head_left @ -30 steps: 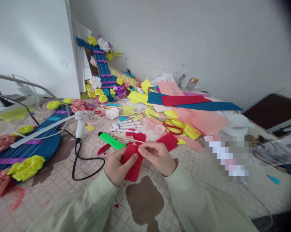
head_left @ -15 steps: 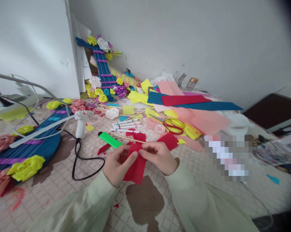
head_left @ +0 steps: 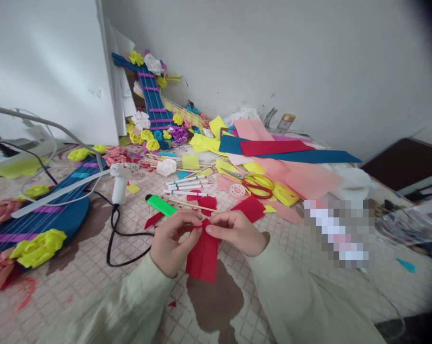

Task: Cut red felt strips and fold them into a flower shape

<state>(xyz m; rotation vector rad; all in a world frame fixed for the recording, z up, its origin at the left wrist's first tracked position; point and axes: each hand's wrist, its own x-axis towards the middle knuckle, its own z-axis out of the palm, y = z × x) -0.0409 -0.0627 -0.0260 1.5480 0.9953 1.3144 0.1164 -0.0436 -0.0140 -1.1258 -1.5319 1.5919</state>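
A piece of red crepe paper (head_left: 202, 260) hangs between my two hands, its upper edge gathered at the fingertips. My left hand (head_left: 175, 241) pinches it from the left, thumb against fingers. From the right, my right hand (head_left: 237, 232) pinches the same top edge. Just beyond my left hand lies a green box cutter (head_left: 161, 205) with a black end. More red crepe paper (head_left: 249, 209) rests behind my right hand, and red scraps (head_left: 207, 202) lie beside a thin wooden stick (head_left: 187, 205).
Several markers (head_left: 187, 184), yellow-handled scissors (head_left: 259, 185) and a white glue gun (head_left: 120, 186) with a black cord lie on the table. Blue guitar shapes with paper flowers (head_left: 152, 145) stand at the back and left. Crepe sheets (head_left: 291, 155) pile at the back right.
The red paper's top edge has been pinched in further, and its lower part hangs flatter and slightly lower. My left hand has shifted slightly; my right hand stays nearly in place.
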